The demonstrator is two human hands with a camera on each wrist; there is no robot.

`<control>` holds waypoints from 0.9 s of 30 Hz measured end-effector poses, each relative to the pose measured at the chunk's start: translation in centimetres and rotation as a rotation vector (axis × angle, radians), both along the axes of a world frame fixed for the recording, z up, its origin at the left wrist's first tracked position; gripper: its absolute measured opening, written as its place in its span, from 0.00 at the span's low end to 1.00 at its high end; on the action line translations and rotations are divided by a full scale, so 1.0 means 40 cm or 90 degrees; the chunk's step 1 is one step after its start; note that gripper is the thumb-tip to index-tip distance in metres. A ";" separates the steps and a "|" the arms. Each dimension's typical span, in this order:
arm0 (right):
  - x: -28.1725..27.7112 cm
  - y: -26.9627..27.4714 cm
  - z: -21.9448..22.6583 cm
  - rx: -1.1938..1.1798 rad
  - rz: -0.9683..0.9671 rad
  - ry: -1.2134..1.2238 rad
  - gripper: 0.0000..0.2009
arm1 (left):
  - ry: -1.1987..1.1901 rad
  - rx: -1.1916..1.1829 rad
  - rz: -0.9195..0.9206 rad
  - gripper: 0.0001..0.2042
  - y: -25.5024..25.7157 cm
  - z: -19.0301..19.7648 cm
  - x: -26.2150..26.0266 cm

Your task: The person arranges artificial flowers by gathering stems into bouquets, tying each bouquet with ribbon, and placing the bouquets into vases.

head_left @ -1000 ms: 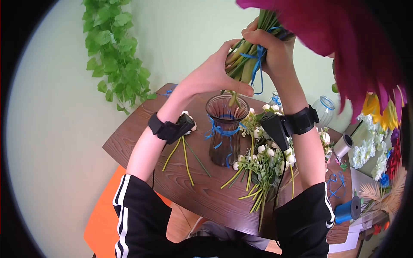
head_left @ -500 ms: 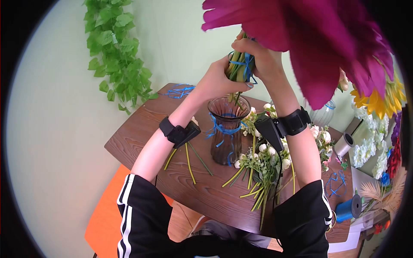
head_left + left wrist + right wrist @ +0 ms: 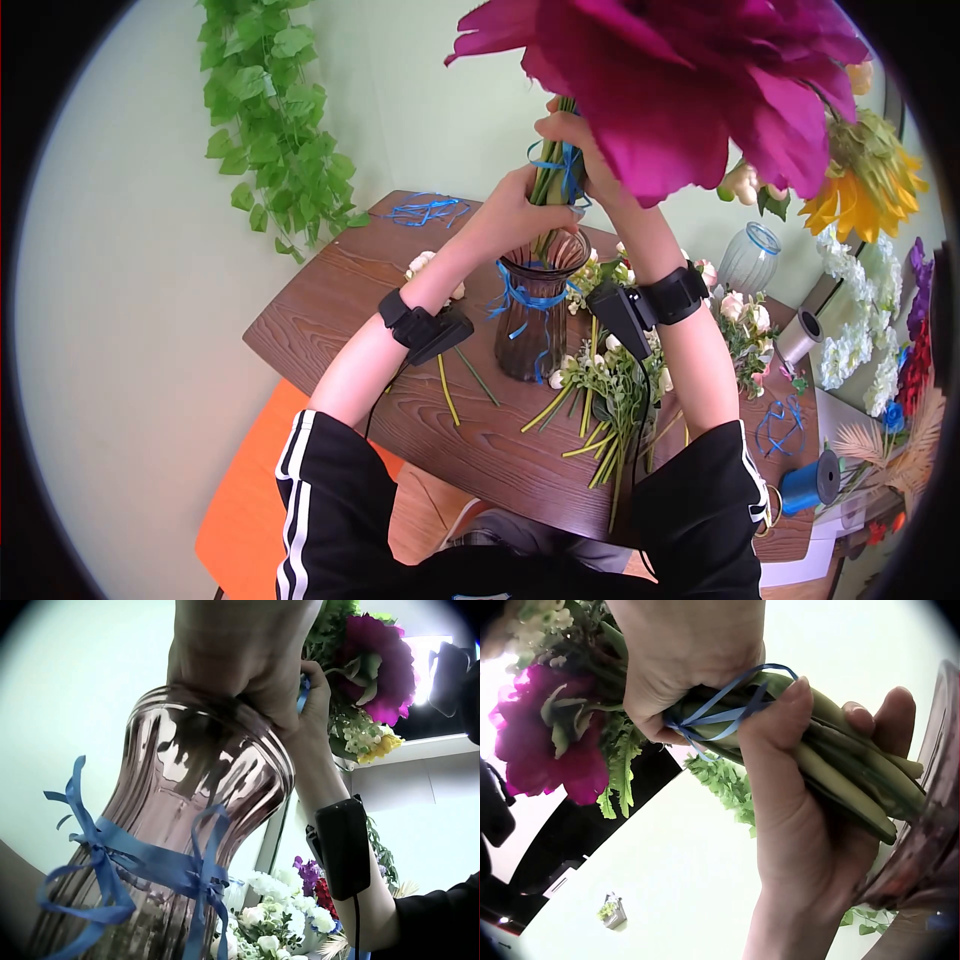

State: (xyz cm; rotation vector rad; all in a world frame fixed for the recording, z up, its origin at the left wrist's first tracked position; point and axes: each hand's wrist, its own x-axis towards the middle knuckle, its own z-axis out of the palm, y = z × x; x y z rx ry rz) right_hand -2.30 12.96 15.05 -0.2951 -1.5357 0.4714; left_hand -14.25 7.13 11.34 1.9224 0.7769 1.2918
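Note:
A bouquet with a large magenta flower (image 3: 690, 90) is held above the table. My right hand (image 3: 592, 160) grips its bundled stems (image 3: 855, 769) high up, beside a thin blue ribbon (image 3: 724, 716) tied round them. Lower down, my left hand (image 3: 512, 215) wraps the same stems, thumb across them in the right wrist view. The cut ends point into the mouth of a ribbed brownish glass vase (image 3: 532, 340), which has a blue ribbon (image 3: 157, 862) tied round its neck. In the left wrist view, the left hand is right at the vase rim.
White-flowered sprigs (image 3: 610, 390) lie right of the vase, with more stems (image 3: 448, 390) to its left. Behind stands a clear jar (image 3: 750, 258). A blue ribbon spool (image 3: 808, 485) and a pale spool (image 3: 798, 338) sit at the right; loose blue ribbon (image 3: 425, 210) lies at the back.
Both hands have lowered the bouquet toward the vase, and the stem ends have come down into its mouth. The flower heads have swung left in the head view.

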 end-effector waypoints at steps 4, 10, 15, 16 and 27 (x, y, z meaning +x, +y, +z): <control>0.006 -0.033 -0.001 -0.030 0.037 -0.022 0.11 | 0.040 -0.056 -0.077 0.15 -0.041 0.021 -0.009; 0.000 -0.109 0.013 -0.098 0.090 -0.033 0.11 | 0.161 0.015 -0.021 0.16 -0.003 -0.013 -0.017; -0.004 -0.145 0.002 -0.011 0.070 -0.047 0.21 | 0.224 0.102 0.091 0.17 0.004 -0.047 -0.022; -0.004 -0.146 0.000 -0.017 0.066 -0.054 0.23 | 0.218 0.126 0.080 0.17 0.009 -0.052 -0.024; -0.005 -0.108 -0.039 -0.172 0.106 0.032 0.08 | 0.366 0.217 0.148 0.21 0.005 -0.041 -0.036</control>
